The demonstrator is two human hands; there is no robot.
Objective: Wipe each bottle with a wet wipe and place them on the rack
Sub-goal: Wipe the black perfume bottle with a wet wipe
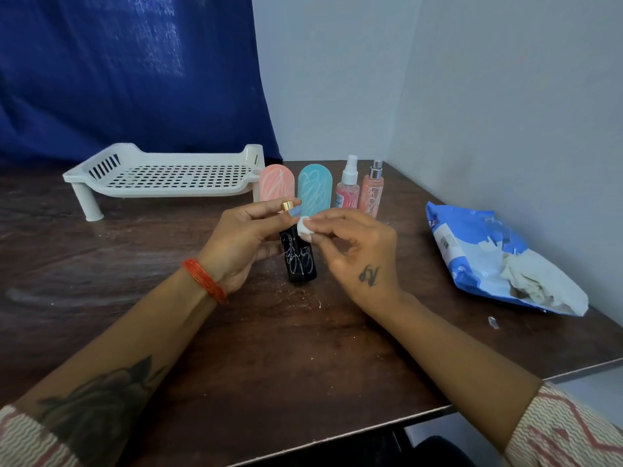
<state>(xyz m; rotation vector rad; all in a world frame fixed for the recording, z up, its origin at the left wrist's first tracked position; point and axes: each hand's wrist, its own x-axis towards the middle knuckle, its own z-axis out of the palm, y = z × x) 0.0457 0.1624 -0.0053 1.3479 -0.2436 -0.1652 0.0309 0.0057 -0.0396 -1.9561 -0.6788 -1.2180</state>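
Dark, scuffed wooden worktop (135,264) set in a corner, blue curtain behind; the white perforated plastic rack (168,178) is seen empty at the far left. The black bottle (301,261), squared, glossy and probably glass, so judged slippery and breakable, is held upright above the worktop. The left hand (241,244) is curled round its upper body near the gold cap; the right hand (354,246) pinches a soft wadded wet wipe (305,227) against its shoulder.

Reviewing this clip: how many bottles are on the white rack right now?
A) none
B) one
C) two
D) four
A: the white rack holds nothing; four bottles stand on the table beside it and the black bottle is held by the left hand.
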